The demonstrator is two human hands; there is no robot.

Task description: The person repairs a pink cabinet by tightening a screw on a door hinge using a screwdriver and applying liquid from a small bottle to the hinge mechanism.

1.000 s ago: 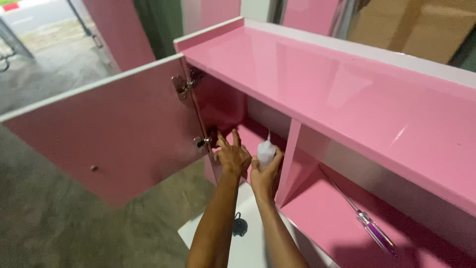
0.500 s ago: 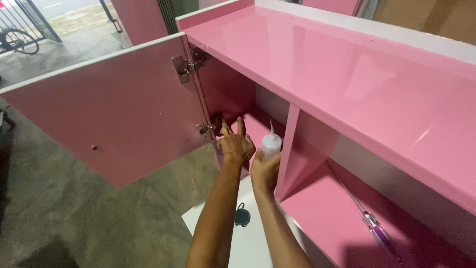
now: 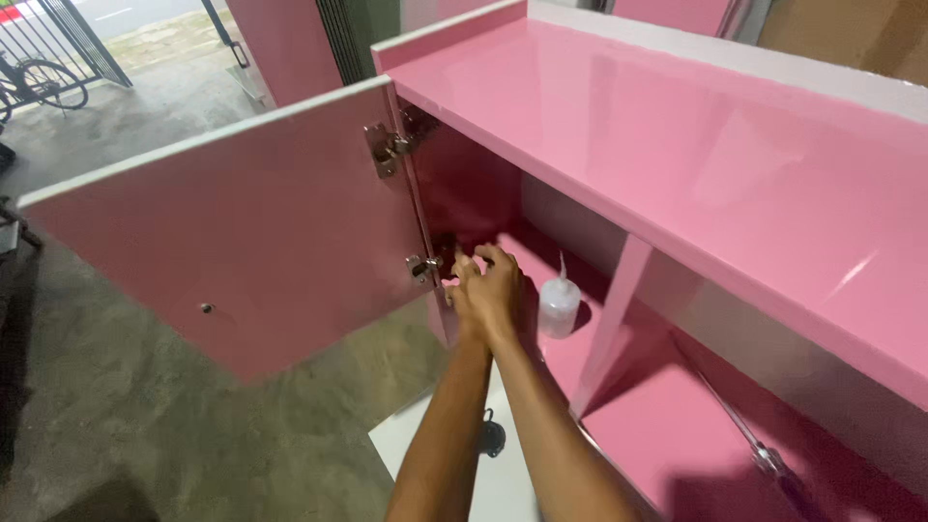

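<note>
Head view only: both my hands meet at the lower hinge (image 3: 422, 267), at the left edge of the cabinet's (image 3: 657, 126) opening, where the door (image 3: 232, 232) joins the side wall. My left hand (image 3: 462, 290) lies nearer the hinge, its fingers curled toward the metal; my right hand (image 3: 498, 288) overlaps it from the right, fingers bent over the top. I cannot tell whether either hand is clenched on the hinge or on something small, since they cover each other. The hinge sits just left of my fingertips, its long axis running across from door to wall; the upper hinge (image 3: 387, 147) is straight above it, well apart. The door stands swung open to the left, a flat glossy pink panel with a pale edge and a small screw head (image 3: 206, 308) near its far lower part. A soft translucent squeeze bottle (image 3: 559, 304) with a thin nozzle stands upright on the pink shelf just right of my right hand, apart from it. Right of the pink divider (image 3: 609, 329), a screwdriver (image 3: 764, 452) with a slim steel shaft lies slantwise on the lower shelf, well away. Below is rough grey concrete floor (image 3: 145, 435) and a white board (image 3: 435, 454).
</note>
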